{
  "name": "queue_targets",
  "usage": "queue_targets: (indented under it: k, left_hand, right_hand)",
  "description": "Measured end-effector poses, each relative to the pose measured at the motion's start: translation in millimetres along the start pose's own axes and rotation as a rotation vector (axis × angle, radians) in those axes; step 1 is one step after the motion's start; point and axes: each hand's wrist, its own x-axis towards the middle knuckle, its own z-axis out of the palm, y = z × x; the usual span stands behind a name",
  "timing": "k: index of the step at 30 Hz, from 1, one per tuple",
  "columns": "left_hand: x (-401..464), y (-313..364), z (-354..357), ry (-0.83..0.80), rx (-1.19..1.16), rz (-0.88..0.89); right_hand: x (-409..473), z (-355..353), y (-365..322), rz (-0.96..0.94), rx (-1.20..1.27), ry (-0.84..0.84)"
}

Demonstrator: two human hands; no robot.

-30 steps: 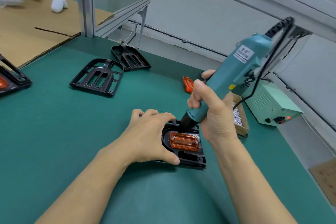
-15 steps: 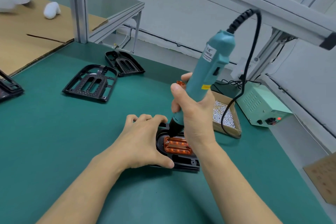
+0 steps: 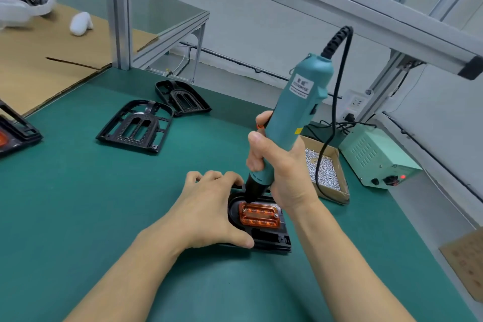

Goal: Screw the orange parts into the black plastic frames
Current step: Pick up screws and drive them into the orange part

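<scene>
On the green counter point(image 3: 78, 217) a black frame point(image 3: 271, 239) lies flat near the centre, with an orange part point(image 3: 258, 215) seated in its upper recess. The left hand point(image 3: 209, 213) sits at the frame's 9 o'clock side, palm down, fingers curled over the far edge and thumb pressed against the near edge, so its grip is clamped on the frame. The right hand point(image 3: 281, 172) is at the frame's 1 o'clock; its grip is wrapped tight around the lower body of a teal screwdriver point(image 3: 295, 123), which leans with its top toward 1 o'clock. The driver's black nose point(image 3: 253, 189) comes down on the part's upper left corner, at about 10 o'clock on the part; the bit itself is too small to make out. A screw head shows at the part's right edge, at 3 o'clock. A black cord point(image 3: 333, 112) loops from the driver's top down toward a pale green power box point(image 3: 376, 158) at 3 o'clock, whose red light is lit. Between the box and the right hand stands a cardboard tray point(image 3: 337, 193) of small silver screws.

At 10 o'clock from the hands lie two more frames, one nearer point(image 3: 136, 125) and one farther point(image 3: 183, 98), both without orange parts. At the far left edge another frame point(image 3: 15, 131) shows a bit of orange. Brown cardboard point(image 3: 39, 60) covers the counter at 10 o'clock beyond them.
</scene>
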Motion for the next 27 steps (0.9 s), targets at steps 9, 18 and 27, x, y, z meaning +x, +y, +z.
queue_targets:
  k: [9,18,27]
  left_hand:
    - [1.6,-2.2,1.5,-0.012,-0.016,-0.017]
    - [1.0,-2.0,1.1,-0.021,-0.026,-0.033]
    - [1.6,-2.1,0.8,-0.022,-0.014,-0.034]
  right_hand:
    - [-7.0,-0.6,-0.6,-0.025,0.003,0.059]
    - [-8.4,-2.0,-2.8,-0.025,-0.002,0.065]
    - [-10.4,-5.7,-4.0,-0.011,0.029,0.053]
